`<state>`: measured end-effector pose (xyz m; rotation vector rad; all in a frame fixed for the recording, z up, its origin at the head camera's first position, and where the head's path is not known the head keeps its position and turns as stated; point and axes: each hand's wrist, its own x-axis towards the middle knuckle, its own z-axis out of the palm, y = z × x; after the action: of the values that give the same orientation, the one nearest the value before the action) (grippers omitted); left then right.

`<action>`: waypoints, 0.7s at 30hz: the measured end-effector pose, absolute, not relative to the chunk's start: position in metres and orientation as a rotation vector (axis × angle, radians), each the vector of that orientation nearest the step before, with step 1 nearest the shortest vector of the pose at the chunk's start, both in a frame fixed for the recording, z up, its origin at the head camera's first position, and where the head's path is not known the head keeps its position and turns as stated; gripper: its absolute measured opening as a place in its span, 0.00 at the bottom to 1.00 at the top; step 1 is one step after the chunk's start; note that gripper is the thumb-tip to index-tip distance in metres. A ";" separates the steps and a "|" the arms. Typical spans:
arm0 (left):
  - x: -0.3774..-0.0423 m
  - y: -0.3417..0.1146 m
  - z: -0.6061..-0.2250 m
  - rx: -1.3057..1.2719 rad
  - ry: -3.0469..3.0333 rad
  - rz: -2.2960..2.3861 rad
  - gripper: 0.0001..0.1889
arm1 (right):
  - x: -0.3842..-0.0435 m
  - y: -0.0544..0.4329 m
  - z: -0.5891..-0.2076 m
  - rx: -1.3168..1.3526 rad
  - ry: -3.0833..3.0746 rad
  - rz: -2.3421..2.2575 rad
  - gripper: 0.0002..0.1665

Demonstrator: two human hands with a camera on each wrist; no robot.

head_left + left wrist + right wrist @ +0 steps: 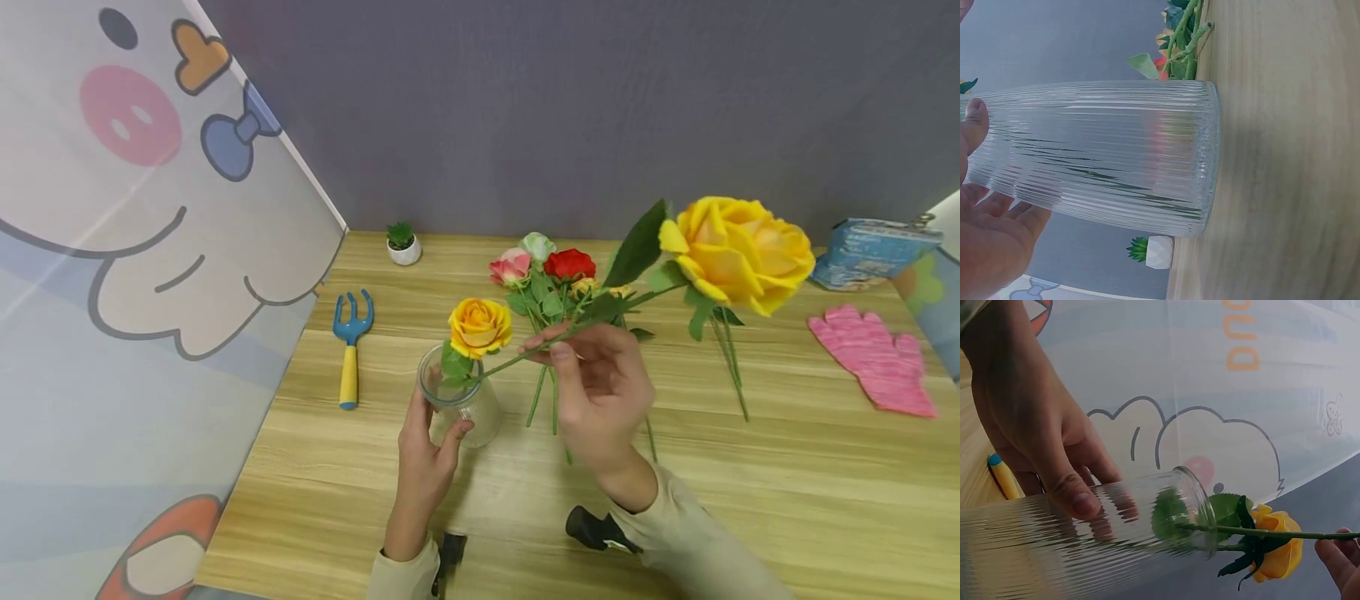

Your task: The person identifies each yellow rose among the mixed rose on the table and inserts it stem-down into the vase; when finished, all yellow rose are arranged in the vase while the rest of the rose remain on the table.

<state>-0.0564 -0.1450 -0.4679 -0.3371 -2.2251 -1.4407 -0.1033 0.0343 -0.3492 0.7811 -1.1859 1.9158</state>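
Insertion seems underway: your right hand pinches the slanting rose's stem, end probably inside the vase your left hand grips, nearer the tabletop's left edge; lower it next.

Wood-grain tabletop, light tan, grain roughly side to side. Plain dark grey back wall right behind its far edge. Left wall is a slightly glossy white/pale-blue print: big outlined cartoon character, pink oval, blue bow, orange lettering. White strip at the corner. Right wall: sliver only, also printed. Light's soft, faint glare on left wall.
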 end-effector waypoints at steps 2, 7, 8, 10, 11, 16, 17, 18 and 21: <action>-0.056 -0.145 -0.468 -0.332 -2.237 -1.438 0.44 | -0.105 0.032 -0.350 0.799 -1.204 1.897 0.16; -0.056 -0.145 -0.468 -0.315 -2.260 -1.448 0.44 | -0.109 0.026 -0.357 0.811 -1.283 1.874 0.16; -0.056 -0.145 -0.468 -0.312 -2.260 -1.449 0.45 | -0.109 0.025 -0.359 0.810 -1.298 1.871 0.15; -0.057 -0.145 -0.468 -0.313 -2.257 -1.451 0.44 | -0.111 0.022 -0.361 0.796 -1.331 1.867 0.15; -0.057 -0.145 -0.468 -0.313 -2.252 -1.451 0.44 | -0.111 0.021 -0.363 0.784 -1.348 1.865 0.16; -0.058 -0.145 -0.469 -0.326 -2.222 -1.450 0.44 | -0.111 0.016 -0.368 0.738 -1.424 1.877 0.14; -0.058 -0.145 -0.469 -0.326 -2.219 -1.451 0.44 | -0.111 0.015 -0.369 0.736 -1.441 1.874 0.12; -0.058 -0.145 -0.469 -0.326 -2.218 -1.448 0.44 | -0.111 0.014 -0.370 0.735 -1.460 1.867 0.10; -0.058 -0.145 -0.469 -0.324 -2.216 -1.442 0.44 | -0.113 0.012 -0.374 0.731 -1.521 1.851 0.06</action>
<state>-0.0582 -0.1451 -0.4695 -0.3243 -2.2164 -1.4420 -0.1133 0.0118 -0.3740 0.7311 -1.5214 1.8506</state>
